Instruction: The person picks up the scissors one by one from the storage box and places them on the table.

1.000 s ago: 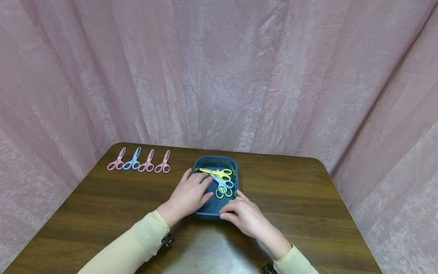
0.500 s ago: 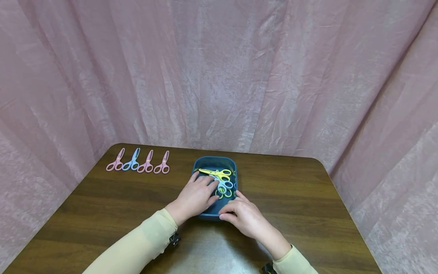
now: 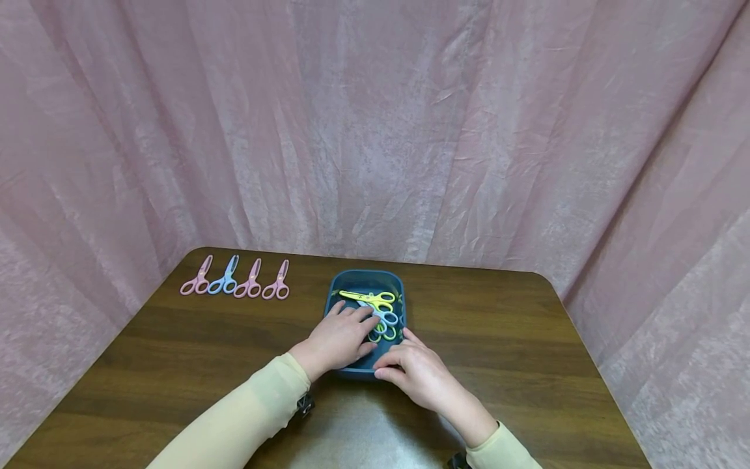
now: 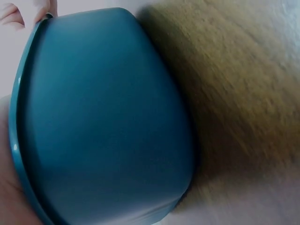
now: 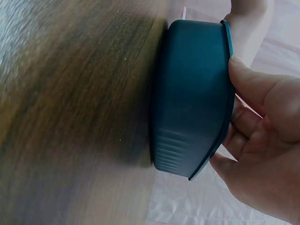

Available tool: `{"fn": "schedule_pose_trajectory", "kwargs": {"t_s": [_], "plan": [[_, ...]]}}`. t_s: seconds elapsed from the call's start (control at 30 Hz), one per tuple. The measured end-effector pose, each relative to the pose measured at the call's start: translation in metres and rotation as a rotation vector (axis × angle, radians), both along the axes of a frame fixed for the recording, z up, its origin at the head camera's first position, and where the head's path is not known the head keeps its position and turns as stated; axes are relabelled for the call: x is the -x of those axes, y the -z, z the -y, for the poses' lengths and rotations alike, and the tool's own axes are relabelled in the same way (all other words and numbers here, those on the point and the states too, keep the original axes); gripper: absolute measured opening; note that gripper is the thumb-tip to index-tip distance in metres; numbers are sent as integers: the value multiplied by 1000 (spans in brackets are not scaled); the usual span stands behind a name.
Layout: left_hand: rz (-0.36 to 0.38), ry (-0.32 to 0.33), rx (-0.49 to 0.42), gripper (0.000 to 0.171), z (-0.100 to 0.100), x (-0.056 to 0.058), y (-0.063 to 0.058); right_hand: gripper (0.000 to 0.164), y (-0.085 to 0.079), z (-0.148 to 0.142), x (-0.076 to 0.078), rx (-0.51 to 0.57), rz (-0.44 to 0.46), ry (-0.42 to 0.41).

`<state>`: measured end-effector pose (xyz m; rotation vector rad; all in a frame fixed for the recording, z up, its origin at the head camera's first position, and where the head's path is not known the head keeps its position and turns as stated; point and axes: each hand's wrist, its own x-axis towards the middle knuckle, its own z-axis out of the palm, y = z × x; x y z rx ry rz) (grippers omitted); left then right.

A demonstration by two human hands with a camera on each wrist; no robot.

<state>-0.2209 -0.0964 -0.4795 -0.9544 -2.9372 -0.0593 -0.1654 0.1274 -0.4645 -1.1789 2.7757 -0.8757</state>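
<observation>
Pink curtains hang behind a brown wooden table.

Brown wood-grain worktop, rounded far corners, shiny patch near front. Directly on it: teal tray near middle; row at far left, blades pointing away, left to right: pink scissors, blue scissors, second pink scissors, third pink scissors.
</observation>
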Motion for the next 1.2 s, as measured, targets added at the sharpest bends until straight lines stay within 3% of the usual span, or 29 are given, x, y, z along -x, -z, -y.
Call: {"fn": "schedule_pose_trajectory", "kwargs": {"t_s": [0.3, 0.8, 1.2], "plan": [[37, 19, 31, 56, 0, 1, 1, 7, 0, 0, 0, -6, 1, 4], [16, 31, 53, 50, -2, 0, 2, 8, 2, 0, -1, -3, -7, 0], [-53, 21, -27, 39, 2, -1, 1, 7, 1, 1, -1, 5, -9, 0]]}}
